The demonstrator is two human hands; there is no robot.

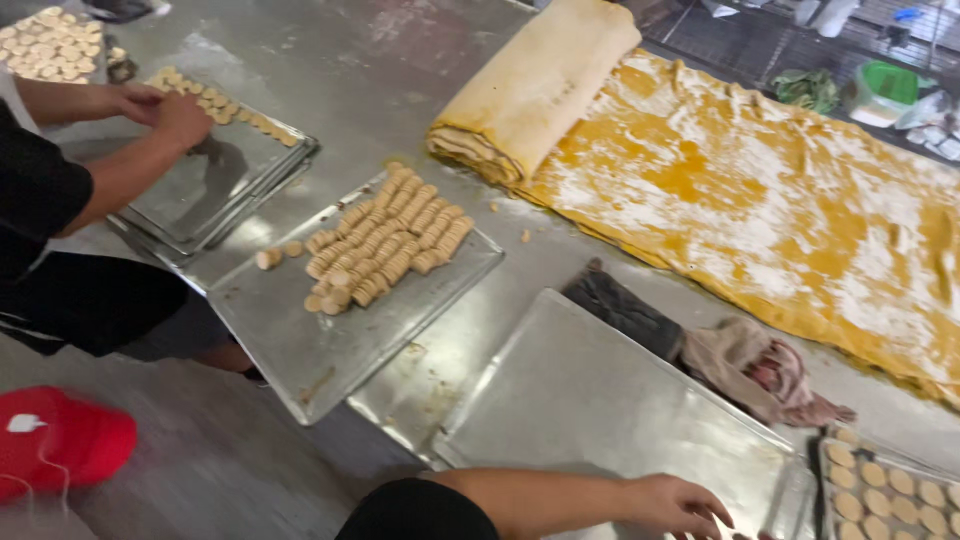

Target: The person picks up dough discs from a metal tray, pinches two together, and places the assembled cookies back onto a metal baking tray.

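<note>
My left hand point(688, 506) reaches to the right along the bottom edge, black sleeve at the shoulder. Its fingers are spread and hold nothing. It hovers over the near corner of an empty metal tray point(590, 390). Just right of the fingers a tray of flat round dough pieces point(885, 490) sits at the bottom right corner. My right hand is out of view.
A co-worker in black at the left has both hands point(165, 108) on dough pieces in a stacked tray point(215, 185). A middle tray point(300, 350) carries rows of dough rolls point(385, 240). A floured yellow cloth point(760, 200) is partly rolled up. Rags point(750, 365) and a red cap point(60, 440) lie nearby.
</note>
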